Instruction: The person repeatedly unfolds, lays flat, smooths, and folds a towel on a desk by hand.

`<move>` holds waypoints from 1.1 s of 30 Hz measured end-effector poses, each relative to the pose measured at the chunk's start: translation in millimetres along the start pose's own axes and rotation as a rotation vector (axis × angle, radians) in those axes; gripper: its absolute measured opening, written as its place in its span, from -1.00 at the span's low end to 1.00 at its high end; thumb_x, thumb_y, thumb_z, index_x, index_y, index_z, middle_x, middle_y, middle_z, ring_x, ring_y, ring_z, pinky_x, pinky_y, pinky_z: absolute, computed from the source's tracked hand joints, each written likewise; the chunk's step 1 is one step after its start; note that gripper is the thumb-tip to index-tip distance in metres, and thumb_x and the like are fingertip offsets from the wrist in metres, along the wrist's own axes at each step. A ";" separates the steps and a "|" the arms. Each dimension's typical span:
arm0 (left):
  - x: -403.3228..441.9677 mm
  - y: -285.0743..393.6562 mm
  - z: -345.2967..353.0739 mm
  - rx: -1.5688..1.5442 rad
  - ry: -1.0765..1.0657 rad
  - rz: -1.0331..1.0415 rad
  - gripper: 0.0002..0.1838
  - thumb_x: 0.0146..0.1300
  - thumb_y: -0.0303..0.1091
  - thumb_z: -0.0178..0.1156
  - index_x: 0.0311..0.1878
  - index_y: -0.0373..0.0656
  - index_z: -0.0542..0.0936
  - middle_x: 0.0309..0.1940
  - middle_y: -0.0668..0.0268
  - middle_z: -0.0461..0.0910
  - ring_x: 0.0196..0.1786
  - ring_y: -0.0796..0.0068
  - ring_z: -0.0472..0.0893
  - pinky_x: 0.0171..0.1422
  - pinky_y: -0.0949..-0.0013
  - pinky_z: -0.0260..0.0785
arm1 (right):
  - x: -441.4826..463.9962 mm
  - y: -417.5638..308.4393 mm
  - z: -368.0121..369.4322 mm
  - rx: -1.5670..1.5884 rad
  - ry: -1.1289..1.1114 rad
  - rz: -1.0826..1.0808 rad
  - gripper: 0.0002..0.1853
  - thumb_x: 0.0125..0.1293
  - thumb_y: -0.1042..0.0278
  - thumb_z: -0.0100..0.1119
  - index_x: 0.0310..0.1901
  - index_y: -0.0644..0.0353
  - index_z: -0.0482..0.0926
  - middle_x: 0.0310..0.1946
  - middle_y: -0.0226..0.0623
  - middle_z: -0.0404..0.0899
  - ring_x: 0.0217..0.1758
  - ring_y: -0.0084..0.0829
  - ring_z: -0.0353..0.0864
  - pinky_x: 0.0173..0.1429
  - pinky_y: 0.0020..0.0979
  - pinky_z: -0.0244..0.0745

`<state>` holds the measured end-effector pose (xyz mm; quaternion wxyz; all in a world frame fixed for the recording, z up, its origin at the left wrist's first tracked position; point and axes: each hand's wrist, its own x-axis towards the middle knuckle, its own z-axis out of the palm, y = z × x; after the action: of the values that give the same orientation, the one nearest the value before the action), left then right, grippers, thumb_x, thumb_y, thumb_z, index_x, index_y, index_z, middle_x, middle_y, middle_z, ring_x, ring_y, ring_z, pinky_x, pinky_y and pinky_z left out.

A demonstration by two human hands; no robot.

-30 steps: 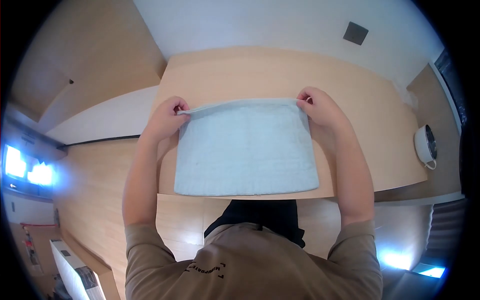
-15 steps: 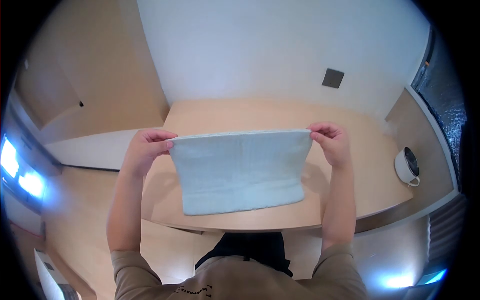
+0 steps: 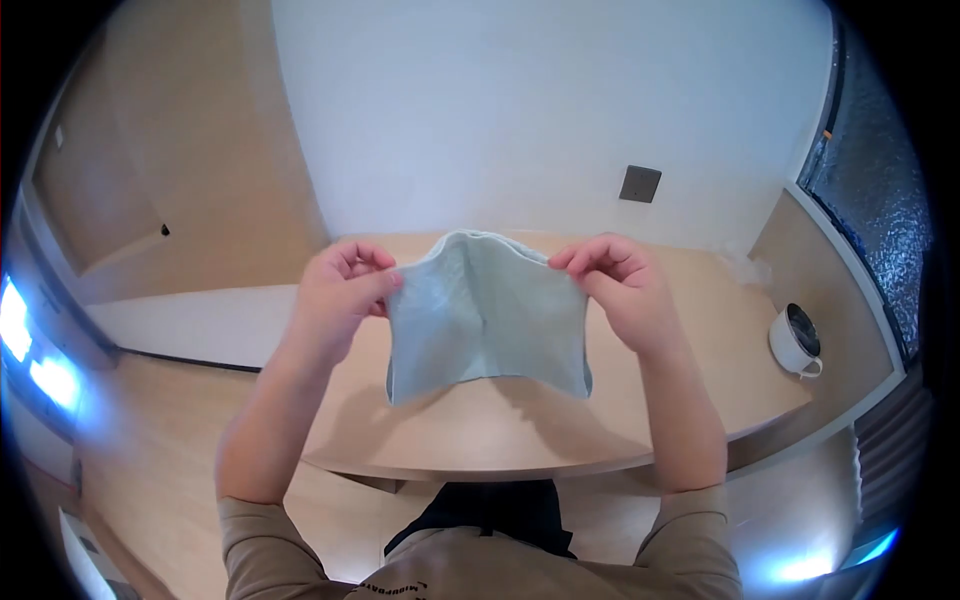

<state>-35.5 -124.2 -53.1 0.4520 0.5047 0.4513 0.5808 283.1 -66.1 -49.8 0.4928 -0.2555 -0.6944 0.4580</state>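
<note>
A pale grey-green folded cloth (image 3: 490, 320) hangs in the air over the wooden table (image 3: 480, 440), its shadow falling on the tabletop. My left hand (image 3: 347, 290) pinches the cloth's top left corner between thumb and fingers. At the top right corner, my right hand (image 3: 618, 283) grips it the same way. Between the two hands the upper edge bulges up and away from me, and layers show along it. A soft vertical crease runs down the middle, and the lower corners droop.
On the right side of the table stands a white mug-like pot (image 3: 795, 341) with a handle. A crumpled clear plastic piece (image 3: 745, 268) lies near the back right. The wall behind carries a dark square plate (image 3: 640, 184). A low partition (image 3: 830, 290) borders the right.
Both hands have come closer together, so the cloth has gone from stretched flat to bent in the middle. Its lower edge sits higher above the table. The view has shifted slightly.
</note>
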 end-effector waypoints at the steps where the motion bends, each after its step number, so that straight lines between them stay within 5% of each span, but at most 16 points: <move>1: -3.4 6.8 -8.1 0.023 0.011 0.037 -0.82 0.25 -0.49 0.29 -0.13 -0.16 0.51 -0.32 0.34 0.63 -0.30 0.55 0.62 -0.22 0.40 0.51 | -3.3 -2.9 -4.7 -0.063 -0.006 -0.051 -0.85 0.33 0.67 0.11 -0.12 0.27 0.60 -0.13 -0.29 0.68 -0.10 -0.56 0.62 0.00 -0.46 0.55; 9: -25.9 42.0 -62.9 0.164 -0.071 0.095 -0.83 0.31 -0.52 0.21 -0.07 -0.13 0.49 -0.30 0.44 0.61 -0.22 0.65 0.59 -0.12 0.47 0.47 | -27.1 -53.4 -65.8 -0.282 -0.008 0.148 -0.77 0.31 0.60 0.24 -0.01 0.28 0.63 -0.15 -0.33 0.69 -0.08 -0.56 0.65 0.00 -0.47 0.56; 13: 16.8 16.1 -54.4 0.288 -0.056 0.005 -0.84 0.33 -0.55 0.19 -0.06 -0.20 0.50 -0.23 0.35 0.61 -0.21 0.60 0.59 -0.10 0.44 0.49 | 10.2 -22.8 -83.7 -0.442 -0.010 0.134 -0.78 0.29 0.52 0.29 -0.03 0.28 0.62 -0.21 -0.37 0.67 -0.14 -0.57 0.65 -0.05 -0.48 0.56; 19: 46.1 28.5 -49.4 0.235 -0.033 0.308 -0.81 0.35 -0.62 0.11 0.00 -0.25 0.51 -0.15 0.31 0.62 -0.12 0.54 0.61 -0.03 0.40 0.51 | 33.0 -38.4 -82.3 -0.410 0.132 0.073 -0.79 0.28 0.51 0.29 -0.05 0.26 0.62 -0.22 -0.37 0.68 -0.18 -0.55 0.67 -0.10 -0.48 0.56; 26: -21.5 -40.2 -50.6 0.983 -0.208 0.746 -0.78 0.15 -0.63 0.22 -0.13 -0.19 0.60 -0.23 0.17 0.66 -0.14 0.19 0.65 -0.01 0.21 0.49 | -38.5 44.3 -85.0 -0.289 0.080 0.117 -0.86 0.28 0.56 0.29 -0.13 0.27 0.63 -0.17 -0.33 0.70 -0.15 -0.52 0.70 -0.11 -0.49 0.58; 29: -58.6 -98.9 -50.5 1.105 -0.508 0.625 -0.83 0.05 -0.53 0.30 -0.26 -0.12 0.61 -0.37 0.18 0.63 -0.23 0.09 0.62 -0.12 0.09 0.45 | -102.1 95.5 -72.7 -0.427 0.053 0.362 -0.85 0.26 0.49 0.32 -0.15 0.27 0.64 -0.10 -0.24 0.71 -0.08 -0.36 0.71 0.00 -0.37 0.60; 30: -68.9 -111.6 -51.7 1.156 -0.683 0.514 -0.85 0.03 -0.48 0.32 -0.29 -0.09 0.60 -0.43 0.22 0.61 -0.27 0.08 0.61 -0.17 0.07 0.43 | -118.9 96.9 -63.8 -0.617 0.029 0.315 -0.82 0.25 0.47 0.33 -0.13 0.26 0.64 -0.07 -0.19 0.69 -0.02 -0.29 0.69 0.06 -0.31 0.58; 33: -73.5 -116.7 -40.8 1.043 -0.642 0.611 -0.82 0.06 -0.34 0.36 -0.27 -0.09 0.58 -0.43 0.25 0.60 -0.28 0.08 0.59 -0.14 0.07 0.40 | -150.4 96.2 -42.0 -1.099 0.019 0.092 -0.68 0.20 0.32 0.34 -0.05 0.27 0.63 0.10 0.06 0.60 0.21 0.04 0.54 0.32 -0.05 0.43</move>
<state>-62.0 -177.6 -184.0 0.0770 0.9084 0.3531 0.2105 370.1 -127.9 -199.0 0.2728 -0.5095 -0.8148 0.0469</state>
